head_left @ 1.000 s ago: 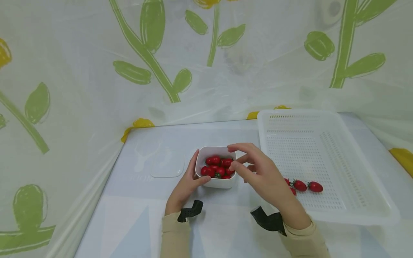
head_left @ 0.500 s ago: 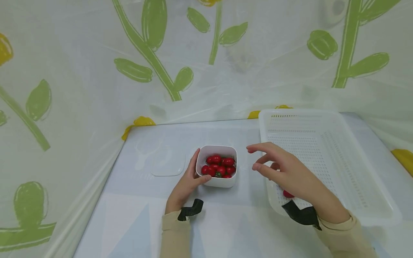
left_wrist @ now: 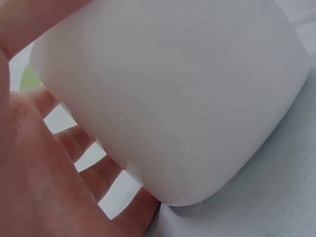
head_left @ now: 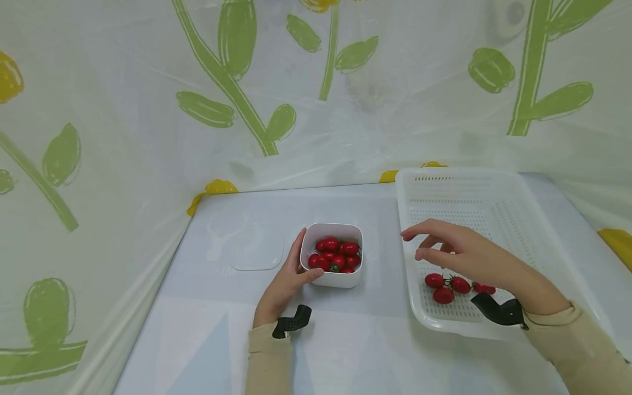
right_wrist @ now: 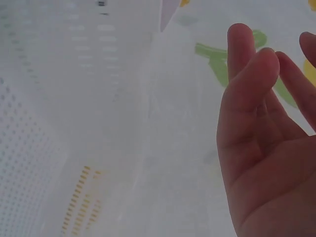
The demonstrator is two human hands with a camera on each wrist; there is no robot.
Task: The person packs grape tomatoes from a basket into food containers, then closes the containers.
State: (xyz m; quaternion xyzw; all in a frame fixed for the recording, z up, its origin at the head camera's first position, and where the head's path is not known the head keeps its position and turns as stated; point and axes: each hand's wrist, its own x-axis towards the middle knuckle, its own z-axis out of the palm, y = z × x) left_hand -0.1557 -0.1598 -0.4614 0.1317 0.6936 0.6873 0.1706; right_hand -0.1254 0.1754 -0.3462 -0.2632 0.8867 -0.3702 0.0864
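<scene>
Right hand (head_left: 455, 248) has just swung away from the white box (head_left: 338, 280) and now hangs over the left part of the basket (head_left: 494, 189), fingers half bent, thumb apart from them, nothing in its grasp that I can see. For the work in hand, I read that as the free hand being placed near the 4 loose tomatoes (head_left: 460, 285), which lie in the near left part of the basket and show again from under it. Left hand (head_left: 283, 280) hasn't budged: I see it gripping the box at its left and near sides, fingers spread along the wall. The tomatoes in the box (head_left: 338, 261) lie bunched there, and by the look of it no more have gone in. To the left, a clear lid (head_left: 258, 253) lies flat on the table (head_left: 345, 351), apart from the box. In the way: the basket's raised left rim stands between box and loose tomatoes, and the black wrist piece (head_left: 497, 309) cuts close across the rightmost tomato. My right wrist view catches only basket wall and curtain (head_left: 143, 137), no fruit.
</scene>
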